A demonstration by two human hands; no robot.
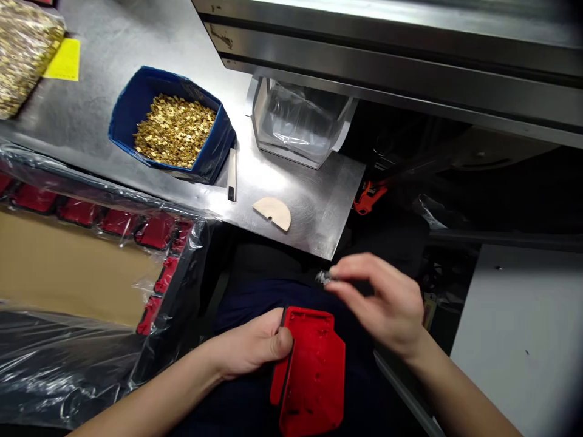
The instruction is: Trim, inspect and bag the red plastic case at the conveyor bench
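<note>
A red plastic housing (319, 370) with a dark edge is held over my lap, its hollow side facing up. My left hand (259, 343) grips its left side, thumb pressed over the rim. Above and to the right of the housing, my right hand (382, 300) pinches a small dark shiny piece (323, 277) between thumb and fingertips. The piece is too small to make out. It does not touch the housing.
On the metal table (310, 224) stand a blue bin (218, 145) of small gold parts, a grey bin (298, 155) with clear plastic, a beige half-disc (273, 211) and a slim knife-like tool (232, 173). At left, a plastic-lined box (175, 303) holds several red parts. Orange-handled tool (370, 197) lies right.
</note>
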